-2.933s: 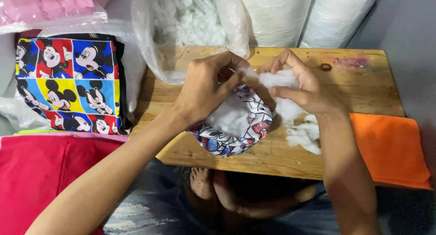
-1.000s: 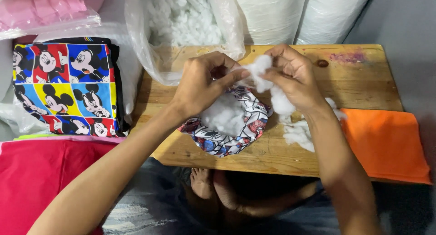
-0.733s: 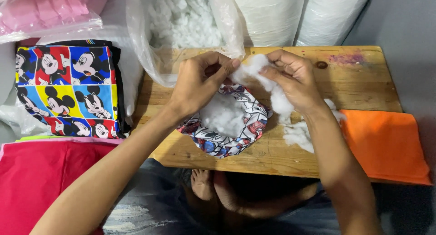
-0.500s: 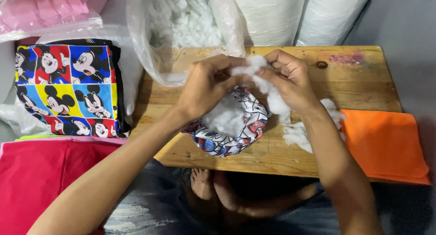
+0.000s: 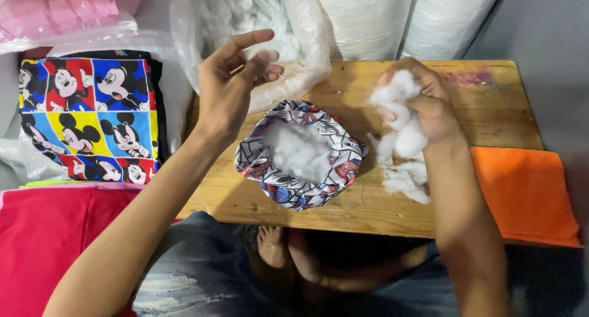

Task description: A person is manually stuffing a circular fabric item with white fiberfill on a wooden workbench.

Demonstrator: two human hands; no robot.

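Observation:
A printed fabric cover (image 5: 270,170) lies open-mouthed on the wooden table (image 5: 485,118), partly filled with white stuffing (image 5: 300,154). My right hand (image 5: 423,99) is to its right, closed around a clump of white stuffing (image 5: 396,96), with more loose stuffing (image 5: 405,179) lying below it on the table. My left hand (image 5: 230,84) is raised above the cover's left side with fingers spread; only a faint wisp of fibre shows at the fingertips.
A clear plastic bag of white stuffing (image 5: 270,16) stands at the table's back. An orange cloth (image 5: 527,194) hangs over the right edge. Cartoon-print fabric (image 5: 86,114), red cloth (image 5: 49,237) and pink bagged material (image 5: 55,10) lie left. White rolls (image 5: 405,16) stand behind.
Both hands were together over the cover pressing stuffing in. Now they have parted: the left hand has lifted up and left, the right has pulled away to the right with a clump.

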